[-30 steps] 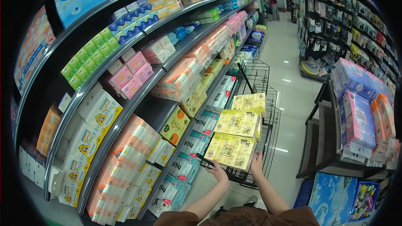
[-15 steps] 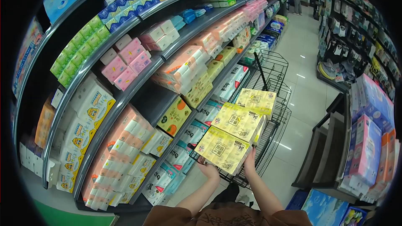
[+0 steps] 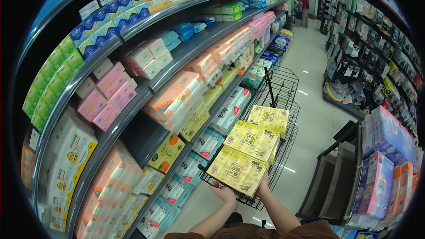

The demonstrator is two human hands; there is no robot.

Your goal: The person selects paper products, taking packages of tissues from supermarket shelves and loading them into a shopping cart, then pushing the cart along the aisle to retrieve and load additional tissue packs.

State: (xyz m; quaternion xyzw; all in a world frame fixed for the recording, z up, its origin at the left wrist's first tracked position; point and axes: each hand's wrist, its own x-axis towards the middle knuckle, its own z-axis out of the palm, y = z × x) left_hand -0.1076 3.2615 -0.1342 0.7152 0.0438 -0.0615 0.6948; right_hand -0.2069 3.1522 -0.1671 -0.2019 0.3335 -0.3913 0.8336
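Note:
A large yellow tissue pack (image 3: pixel 237 171) lies at the near end of a black wire cart (image 3: pixel 287 89). My left hand (image 3: pixel 223 192) is closed on its lower left side, fingertips tucked underneath. At the lower right side, my right hand (image 3: pixel 263 186) grips the same pack, with its fingers mostly hidden. Directly beyond it sit a second yellow tissue pack (image 3: pixel 251 139) and a third yellow pack (image 3: pixel 268 118), in a row along the cart. The cart's upright black bar (image 3: pixel 270 87) rises at the far left side of the load.
Shelves on the left hold pink tissue packs (image 3: pixel 106 95), orange-and-white packs (image 3: pixel 177 99) and teal-and-white packs (image 3: pixel 188 168). A dark rack (image 3: pixel 336 172) and purple packages (image 3: pixel 392 132) stand at right. Tiled floor (image 3: pixel 305 119) runs up the aisle to a distant person (image 3: pixel 304 9).
The shelves at left have shifted left and downward in view, and the right-hand rack has shifted slightly left. Both hands stay on the nearest yellow pack.

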